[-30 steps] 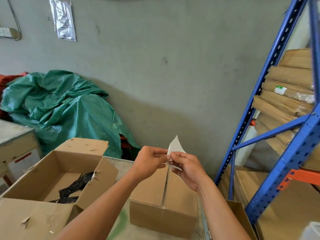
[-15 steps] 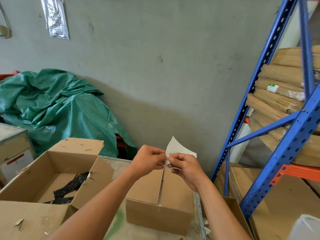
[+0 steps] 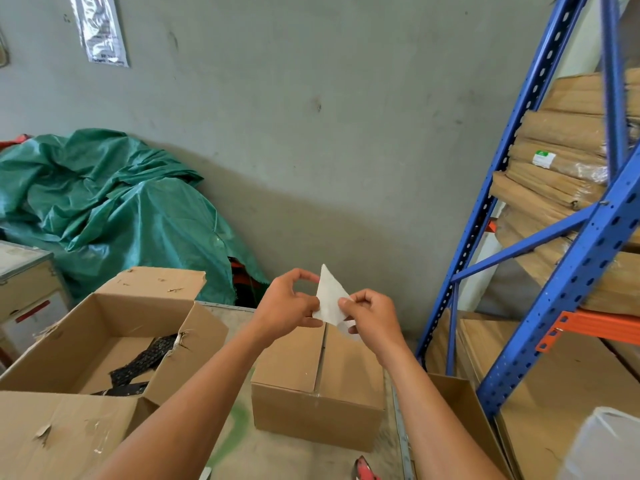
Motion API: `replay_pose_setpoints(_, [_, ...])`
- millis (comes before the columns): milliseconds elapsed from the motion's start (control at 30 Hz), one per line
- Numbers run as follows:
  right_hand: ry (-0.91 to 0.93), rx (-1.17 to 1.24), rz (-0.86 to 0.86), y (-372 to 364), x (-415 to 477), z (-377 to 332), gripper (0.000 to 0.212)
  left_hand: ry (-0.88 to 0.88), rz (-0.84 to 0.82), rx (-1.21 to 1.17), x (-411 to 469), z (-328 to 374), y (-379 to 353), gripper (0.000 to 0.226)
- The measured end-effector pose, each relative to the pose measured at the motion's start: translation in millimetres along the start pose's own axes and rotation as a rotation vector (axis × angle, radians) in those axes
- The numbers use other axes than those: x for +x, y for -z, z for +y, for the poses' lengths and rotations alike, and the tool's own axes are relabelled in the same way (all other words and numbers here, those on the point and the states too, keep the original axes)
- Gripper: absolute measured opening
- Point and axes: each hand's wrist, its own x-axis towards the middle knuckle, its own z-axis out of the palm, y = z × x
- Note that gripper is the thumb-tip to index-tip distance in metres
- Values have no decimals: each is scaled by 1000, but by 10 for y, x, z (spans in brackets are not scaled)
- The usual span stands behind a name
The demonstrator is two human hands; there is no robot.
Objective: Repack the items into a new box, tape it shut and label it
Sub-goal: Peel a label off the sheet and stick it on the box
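Note:
A small closed cardboard box [image 3: 346, 368] stands on the table, its top flaps meeting at a centre seam. Above its far edge I hold a white label sheet [image 3: 329, 299] between both hands. My left hand [image 3: 284, 306] pinches its left edge and my right hand [image 3: 370, 317] pinches its right lower corner, where a thin layer curls away. To the left lies a larger, torn, open cardboard box [image 3: 194, 337] with black strips inside.
A blue metal rack [image 3: 568, 258] with stacked brown parcels stands at the right. A green tarpaulin [image 3: 114, 209] is heaped against the grey wall. A red-handled tool [image 3: 363, 469] lies at the table's near edge. Another open carton [image 3: 460, 407] sits beside the table.
The hands have drawn slightly apart, and the white sheet now stands as a pointed triangle between them. The view shifted a little to the right.

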Motion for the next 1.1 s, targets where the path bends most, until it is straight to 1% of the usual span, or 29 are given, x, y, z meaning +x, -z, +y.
replay_pose_setpoints(67, [-16, 14, 35, 46, 13, 38, 14, 10, -30, -11, -3, -2, 103, 46])
replay_pose_setpoints(100, [-16, 17, 42, 65, 18, 58, 13, 15, -39, -13, -7, -9, 146, 45])
replay_pose_setpoints(233, [-9, 44, -18, -23, 23, 68, 7, 7, -58, -18, -29, -69, 212, 22])
replay_pose_setpoints(333, [-5, 53, -32, -127, 35, 95, 7, -2, -77, -35, -55, -88, 225, 14])
replay_pose_setpoints(400, [-18, 47, -24, -145, 28, 134, 5, -1, -106, -14, -63, -96, 279, 16])
replay_pose_setpoints(467, [-34, 40, -15, -132, 8, 171, 5, 10, -118, 19, -67, -118, 359, 25])
replay_pose_setpoints(533, [-49, 41, -29, -122, -9, 200, 5, -59, -89, 174, -57, -172, 426, 30])
replay_pose_setpoints(600, [-68, 51, -47, -134, -10, 225, 6, -184, -38, 395, -35, -238, 457, 22])
replay_pose_setpoints(633, [-73, 55, -49, -144, -12, 229, 6, -238, -6, 449, -24, -262, 458, 17])
replay_pose_setpoints(733, [-89, 68, -55, -168, -21, 220, 7, -341, 79, 452, -11, -216, 431, 16])
replay_pose_setpoints(900, [-91, 83, -73, -147, -38, 144, 6, -401, -5, 416, -25, -66, 458, 19])
replay_pose_setpoints(1000, [-108, 82, -29, -80, -50, 164, 5, -443, 33, 475, -15, 5, 565, 10])
replay_pose_setpoints(1100, [-159, 65, -2, -30, -82, 299, 5, -436, 70, 455, 0, 38, 714, 9])
